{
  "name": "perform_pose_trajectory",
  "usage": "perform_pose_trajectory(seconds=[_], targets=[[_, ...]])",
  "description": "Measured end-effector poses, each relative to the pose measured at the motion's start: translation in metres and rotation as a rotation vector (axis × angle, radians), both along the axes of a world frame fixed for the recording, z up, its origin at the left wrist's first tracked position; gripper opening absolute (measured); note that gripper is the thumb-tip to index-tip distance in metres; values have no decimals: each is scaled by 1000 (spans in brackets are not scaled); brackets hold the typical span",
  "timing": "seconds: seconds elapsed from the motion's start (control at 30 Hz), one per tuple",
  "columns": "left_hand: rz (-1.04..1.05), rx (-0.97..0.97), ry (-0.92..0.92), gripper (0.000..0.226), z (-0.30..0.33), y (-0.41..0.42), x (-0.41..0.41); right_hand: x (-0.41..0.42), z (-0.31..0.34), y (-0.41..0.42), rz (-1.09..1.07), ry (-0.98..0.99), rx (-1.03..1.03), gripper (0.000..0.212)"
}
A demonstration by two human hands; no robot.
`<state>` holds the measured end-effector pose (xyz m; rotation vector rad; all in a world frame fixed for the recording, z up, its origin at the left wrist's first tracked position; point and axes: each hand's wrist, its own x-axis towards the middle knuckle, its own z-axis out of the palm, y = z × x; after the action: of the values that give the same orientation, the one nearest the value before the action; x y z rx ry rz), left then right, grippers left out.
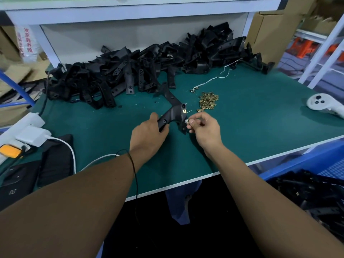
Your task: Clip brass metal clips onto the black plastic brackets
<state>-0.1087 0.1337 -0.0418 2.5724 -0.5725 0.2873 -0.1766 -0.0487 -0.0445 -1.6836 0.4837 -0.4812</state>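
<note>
My left hand [149, 132] grips the near arm of a black plastic bracket [174, 113] held just above the green mat. One brass clip [184, 110] sits on the bracket's right edge near its top. My right hand [203, 127] pinches a second brass clip [188, 121] against the bracket's right edge, lower down. A loose heap of brass clips [208, 101] lies on the mat just beyond my right hand. A big pile of black brackets [141, 71] fills the back of the table.
A white cord [214, 79] trails from the pile toward the clips. A white controller [323, 105] lies at the right edge. A power strip with a white charger [31, 135] and black cases [37, 175] sit at left. A blue bin of black parts [307, 192] stands lower right.
</note>
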Motion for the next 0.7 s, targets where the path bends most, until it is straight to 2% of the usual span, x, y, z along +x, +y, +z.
perform_pose_trajectory(seconds=[0.3, 0.53, 0.7], targets=[[-10, -29, -8, 35, -4, 0, 2, -3, 1, -4, 39, 3, 15, 13], [-51, 2, -45, 33, -8, 2, 5, -7, 8, -9, 97, -52, 191, 8], [-71, 22, -52, 32, -8, 3, 5, -7, 7, -13, 143, -28, 150, 8]])
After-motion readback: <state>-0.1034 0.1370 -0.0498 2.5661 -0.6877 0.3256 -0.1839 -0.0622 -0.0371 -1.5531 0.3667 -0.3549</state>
